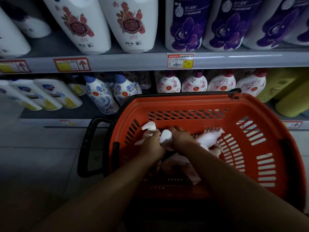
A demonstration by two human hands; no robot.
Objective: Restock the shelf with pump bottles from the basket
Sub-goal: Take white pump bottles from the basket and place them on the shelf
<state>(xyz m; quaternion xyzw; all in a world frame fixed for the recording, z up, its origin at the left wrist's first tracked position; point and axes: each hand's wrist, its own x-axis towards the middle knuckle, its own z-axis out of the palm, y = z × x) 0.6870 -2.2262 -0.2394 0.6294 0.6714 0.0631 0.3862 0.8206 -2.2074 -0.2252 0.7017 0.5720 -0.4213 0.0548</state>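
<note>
Both your hands are down in the orange basket (260,164). Your left hand (151,145) holds one pump bottle (148,131) by its neck, and your right hand (181,137) holds another (165,138). They look hard, smooth and probably heavy, so grab low on the neck, not the pump top.

Glossy plastic bottles (165,139); slotted plastic basket (250,131).

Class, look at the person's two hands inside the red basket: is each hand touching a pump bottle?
Touching. The head view shows the left hand gripping one pump bottle and the right hand gripping another, inside the red basket.
</note>
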